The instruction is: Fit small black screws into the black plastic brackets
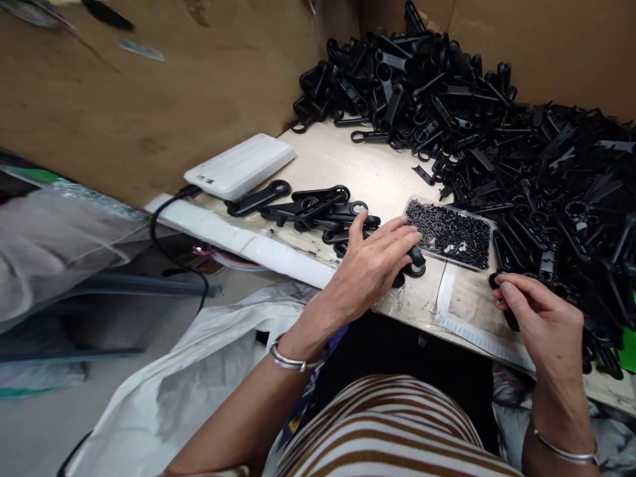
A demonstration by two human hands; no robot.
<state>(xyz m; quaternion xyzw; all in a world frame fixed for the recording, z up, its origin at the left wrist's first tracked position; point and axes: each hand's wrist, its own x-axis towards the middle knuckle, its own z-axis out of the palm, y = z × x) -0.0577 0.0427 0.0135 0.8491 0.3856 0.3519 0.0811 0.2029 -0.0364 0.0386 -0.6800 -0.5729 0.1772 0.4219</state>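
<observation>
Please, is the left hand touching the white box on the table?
Apart. The head view shows a plain gap: several black parts lie between the left hand and the white box.

I see bare wood on the worktable (348,156) running from its left edge towards the middle, between the heap of black plastic parts (497,136) and the loose black handles (258,199) along the front edge; a hand could pass there. The heap blocks the far and right sides, with cardboard panels (199,86) walling the back and left. A white corded device (241,165) fills the left corner. The left hand (372,262) closes the gap between handles and clear box (453,260); an open sheet (472,301) separates it from the right hand (544,315).
</observation>
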